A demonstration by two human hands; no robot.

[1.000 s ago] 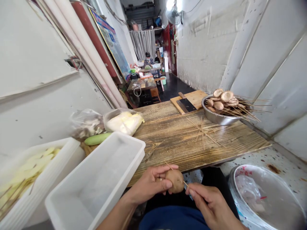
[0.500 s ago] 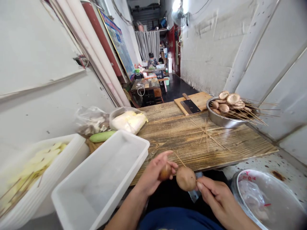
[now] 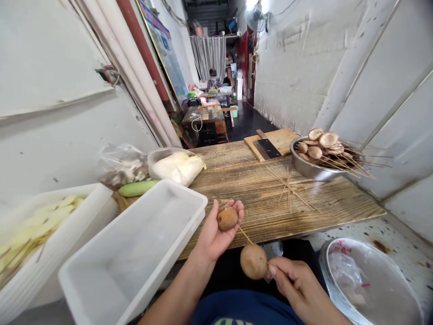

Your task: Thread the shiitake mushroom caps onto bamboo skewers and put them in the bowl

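My left hand (image 3: 216, 230) is cupped palm-up at the near edge of the wooden table (image 3: 270, 194), with a small brown mushroom (image 3: 227, 218) resting in its curled fingers. Lower and to the right, my right hand (image 3: 297, 289) pinches the end of a thin bamboo skewer (image 3: 245, 235) that runs through a larger brown mushroom (image 3: 253, 261). The skewer's tip points up toward my left hand. Both hands hover over my lap, just in front of the table edge.
An empty white tub (image 3: 135, 248) sits left of my hands, beside a tub of pale slices (image 3: 43, 225). Loose skewers (image 3: 291, 189), a metal bowl of skewered mushrooms (image 3: 321, 155), a cleaver on a board (image 3: 269, 146) and bagged vegetables (image 3: 176, 164) lie on the table. A lined basin (image 3: 368, 284) stands at right.
The hands have drawn apart: my left hand rose and turned palm-up with the small mushroom, while my right hand dropped lower with the skewered mushroom.
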